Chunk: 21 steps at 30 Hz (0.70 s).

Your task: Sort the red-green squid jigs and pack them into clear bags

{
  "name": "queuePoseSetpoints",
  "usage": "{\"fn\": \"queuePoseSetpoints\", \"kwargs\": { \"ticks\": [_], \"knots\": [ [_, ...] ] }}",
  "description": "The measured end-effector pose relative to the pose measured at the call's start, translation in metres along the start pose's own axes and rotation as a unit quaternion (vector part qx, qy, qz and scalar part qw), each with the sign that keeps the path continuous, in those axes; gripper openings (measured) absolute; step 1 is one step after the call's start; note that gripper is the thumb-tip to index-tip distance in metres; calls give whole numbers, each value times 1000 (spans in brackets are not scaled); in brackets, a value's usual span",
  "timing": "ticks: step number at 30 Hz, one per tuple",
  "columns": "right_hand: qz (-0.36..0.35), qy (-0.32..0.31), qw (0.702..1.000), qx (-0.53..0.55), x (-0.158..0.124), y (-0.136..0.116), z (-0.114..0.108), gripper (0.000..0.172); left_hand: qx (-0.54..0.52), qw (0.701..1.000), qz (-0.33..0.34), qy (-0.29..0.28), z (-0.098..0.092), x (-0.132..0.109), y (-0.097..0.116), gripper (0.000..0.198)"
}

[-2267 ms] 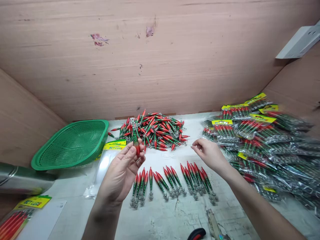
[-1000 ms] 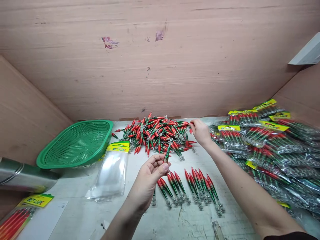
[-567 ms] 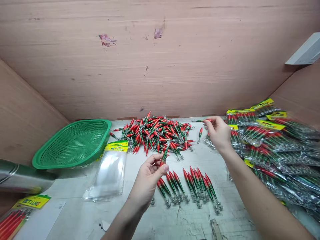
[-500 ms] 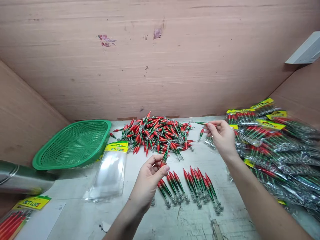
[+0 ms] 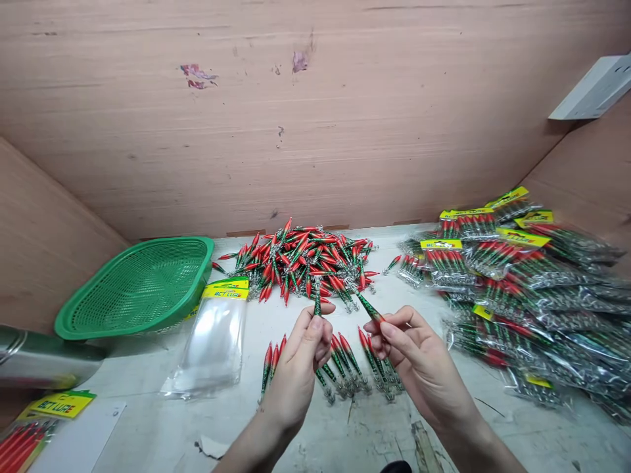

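Note:
My left hand pinches one red-and-green squid lure upright, hooks pointing up. My right hand holds a second lure tilted toward the left hand, a short gap between the two. Both hands hover over a row of lures laid side by side on the white table. Behind them lies a loose heap of the same lures.
A green plastic basket stands at the left, with empty clear bags with yellow headers beside it. Several filled bags are piled on the right. A metal cylinder and another filled bag lie at far left. Wooden walls enclose the table.
My right hand picked a lure from the right edge of the heap and brought it back beside my left hand. My left hand kept its lure and stayed near the row.

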State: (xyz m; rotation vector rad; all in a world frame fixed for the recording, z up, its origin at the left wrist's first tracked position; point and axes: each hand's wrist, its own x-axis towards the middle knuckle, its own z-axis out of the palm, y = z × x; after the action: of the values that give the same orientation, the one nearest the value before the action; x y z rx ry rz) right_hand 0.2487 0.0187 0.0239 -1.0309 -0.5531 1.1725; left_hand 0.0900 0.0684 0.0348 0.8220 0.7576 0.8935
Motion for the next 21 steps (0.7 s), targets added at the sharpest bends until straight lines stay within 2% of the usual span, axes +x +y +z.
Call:
{"fn": "queuePoseSetpoints", "kwargs": {
  "ticks": [6, 9, 13, 21],
  "knots": [
    [-12, -7, 1000, 8, -6, 4, 6, 26, -54, 998, -7, 8, 5, -3, -1, 27],
    [-43, -8, 999, 9, -8, 9, 10, 24, -66, 998, -6, 7, 9, -3, -4, 25],
    [-84, -30, 996, -14, -13, 19, 13, 21, -85, 996, -29, -20, 11, -3, -6, 22],
    [-103, -47, 991, -74, -18, 25, 19, 20, -79, 993, -37, -85, 12, -9, -6, 17]
  ]
}}
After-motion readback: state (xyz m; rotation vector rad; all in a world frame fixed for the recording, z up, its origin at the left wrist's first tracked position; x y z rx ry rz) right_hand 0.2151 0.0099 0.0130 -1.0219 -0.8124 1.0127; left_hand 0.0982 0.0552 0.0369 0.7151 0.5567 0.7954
